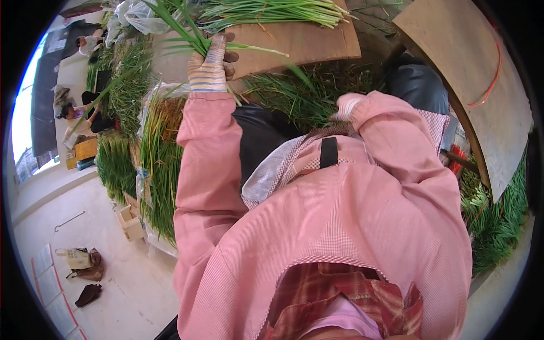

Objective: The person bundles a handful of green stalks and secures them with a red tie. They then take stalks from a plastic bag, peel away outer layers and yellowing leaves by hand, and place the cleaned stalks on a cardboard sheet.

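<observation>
Bright scene; blown-out window (26,85) left; edges curved; corners black

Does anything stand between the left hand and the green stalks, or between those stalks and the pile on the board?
Nothing visible does. The left hand grips the stalks through its striped glove, and between them and the pile only the board and a thin dry strand show. The plastic bag lies left of the pile.

Brown board (306,45) at the top, bearing green stalks (272,13) with pale ends to the right, tan board (473,62) bearing red cord (499,68)
</observation>
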A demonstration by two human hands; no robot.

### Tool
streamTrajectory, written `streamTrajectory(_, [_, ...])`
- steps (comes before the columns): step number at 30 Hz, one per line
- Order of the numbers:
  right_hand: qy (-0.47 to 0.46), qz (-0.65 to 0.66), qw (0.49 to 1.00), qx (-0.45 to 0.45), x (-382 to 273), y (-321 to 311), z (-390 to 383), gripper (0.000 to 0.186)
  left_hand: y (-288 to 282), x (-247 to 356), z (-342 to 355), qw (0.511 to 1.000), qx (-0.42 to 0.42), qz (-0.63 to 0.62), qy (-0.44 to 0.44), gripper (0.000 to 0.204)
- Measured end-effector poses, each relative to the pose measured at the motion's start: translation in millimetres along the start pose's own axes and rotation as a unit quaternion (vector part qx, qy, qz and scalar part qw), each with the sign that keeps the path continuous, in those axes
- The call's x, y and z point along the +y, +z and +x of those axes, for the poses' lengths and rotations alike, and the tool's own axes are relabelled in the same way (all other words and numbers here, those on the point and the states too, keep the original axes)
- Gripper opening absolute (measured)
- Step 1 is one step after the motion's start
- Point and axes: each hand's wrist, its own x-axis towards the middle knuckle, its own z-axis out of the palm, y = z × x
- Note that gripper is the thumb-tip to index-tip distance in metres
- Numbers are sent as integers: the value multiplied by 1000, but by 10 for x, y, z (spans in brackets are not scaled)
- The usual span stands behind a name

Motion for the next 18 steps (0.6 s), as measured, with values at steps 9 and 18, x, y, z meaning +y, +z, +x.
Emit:
streamTrajectory(9, [-168,479,760,405,129,-377,-297,25,406,-871,44,987,-50,-72,-138,33])
streamTrajectory(18, [-130,240,904,330,-486,-248,-521,21,707,-1370,-57,892,58,-409,-181,15])
